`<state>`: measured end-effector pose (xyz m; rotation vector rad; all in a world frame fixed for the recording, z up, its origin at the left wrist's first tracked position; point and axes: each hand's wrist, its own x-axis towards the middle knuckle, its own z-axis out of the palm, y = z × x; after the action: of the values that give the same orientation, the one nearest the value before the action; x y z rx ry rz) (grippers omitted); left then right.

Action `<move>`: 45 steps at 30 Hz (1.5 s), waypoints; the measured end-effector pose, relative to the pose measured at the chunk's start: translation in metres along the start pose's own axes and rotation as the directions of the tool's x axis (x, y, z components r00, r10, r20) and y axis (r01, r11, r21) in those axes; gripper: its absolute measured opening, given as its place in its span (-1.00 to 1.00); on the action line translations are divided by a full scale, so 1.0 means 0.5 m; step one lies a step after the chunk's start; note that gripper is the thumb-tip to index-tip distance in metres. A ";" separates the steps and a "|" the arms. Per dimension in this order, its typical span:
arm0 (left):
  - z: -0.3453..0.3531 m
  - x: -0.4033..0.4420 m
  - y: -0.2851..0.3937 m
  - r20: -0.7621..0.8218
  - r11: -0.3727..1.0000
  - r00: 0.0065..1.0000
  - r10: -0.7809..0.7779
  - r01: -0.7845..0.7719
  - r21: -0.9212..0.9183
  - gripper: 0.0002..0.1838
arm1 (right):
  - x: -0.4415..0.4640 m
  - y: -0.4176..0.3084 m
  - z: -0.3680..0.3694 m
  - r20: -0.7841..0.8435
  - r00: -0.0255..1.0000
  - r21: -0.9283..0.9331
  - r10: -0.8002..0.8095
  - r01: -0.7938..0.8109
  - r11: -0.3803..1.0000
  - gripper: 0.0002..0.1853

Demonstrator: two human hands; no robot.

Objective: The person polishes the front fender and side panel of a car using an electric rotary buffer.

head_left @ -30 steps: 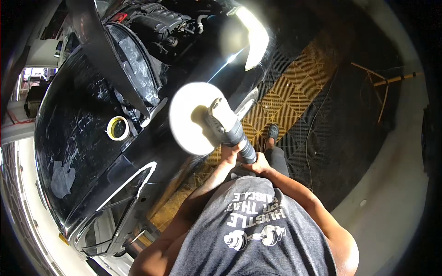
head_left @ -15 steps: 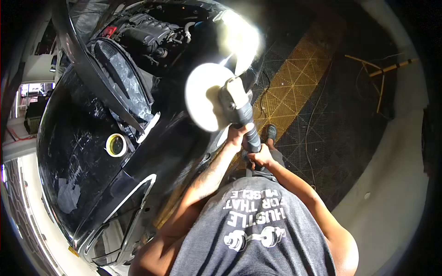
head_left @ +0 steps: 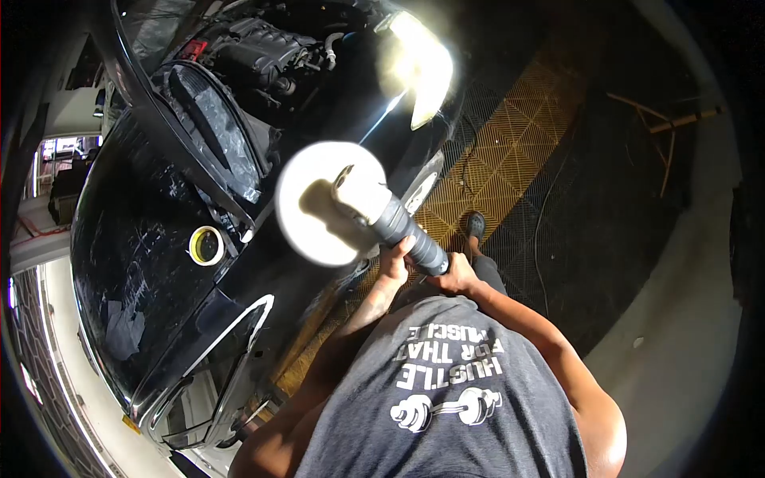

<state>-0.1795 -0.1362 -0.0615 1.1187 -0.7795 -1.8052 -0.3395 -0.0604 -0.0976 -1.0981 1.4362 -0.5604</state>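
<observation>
A polisher (head_left: 392,221) with a large round white pad is gripped in both of my hands. Its pad (head_left: 303,227) lies over the front side panel of a black car (head_left: 263,239); whether it touches the paint I cannot tell. My left hand (head_left: 395,260) is closed around the dark body behind the head. Farther back, my right hand (head_left: 456,276) wraps around the rear end of the tool. Bright light falls on the pad and the tool's head.
The hood is raised over the engine (head_left: 263,52). A yellow-edged tape roll (head_left: 206,246) rests on the windshield. A lit lamp area (head_left: 418,68) glares at the car's front. A yellow stand (head_left: 669,127) is on the right, and a cord (head_left: 540,239) crosses the tiled floor.
The polisher has swung left and closer to me along the car's side, its pad now nearer the windshield. Both hands keep their hold. The view has shifted slightly.
</observation>
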 end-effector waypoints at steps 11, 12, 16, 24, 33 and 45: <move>0.139 0.219 -0.032 0.096 0.990 0.989 -0.115 0.106 0.097 -0.35 | 0.092 0.051 -0.115 -0.178 0.953 0.049 0.246 -0.241 0.969 -0.64; 0.148 0.234 -0.028 0.089 0.985 0.986 -0.139 0.129 0.112 -0.32 | 0.103 0.058 -0.117 -0.182 0.947 0.069 0.265 -0.256 0.964 -0.70; 0.151 0.272 -0.032 0.114 0.976 0.977 -0.181 0.164 0.146 -0.30 | 0.126 0.077 -0.101 -0.182 0.957 0.212 0.228 -0.188 0.959 -0.77; 0.097 0.182 -0.017 0.102 0.972 0.980 -0.168 0.148 0.181 -0.35 | 0.080 0.065 -0.038 -0.104 0.965 0.303 0.240 -0.199 0.932 -0.70; 0.045 0.083 -0.041 -0.019 0.994 0.995 -0.099 0.100 0.045 -0.29 | 0.028 0.020 -0.081 0.049 0.979 -0.013 0.197 -0.196 0.980 -0.41; 0.180 0.272 -0.063 0.047 0.994 0.994 -0.097 0.094 0.060 -0.32 | 0.200 0.205 -0.146 -0.023 0.976 0.217 0.216 -0.206 0.954 -0.45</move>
<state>-0.3044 -0.2376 -0.1028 1.1700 -0.8245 -1.9069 -0.4265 -0.1200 -0.2189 -0.7548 1.4747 -0.5750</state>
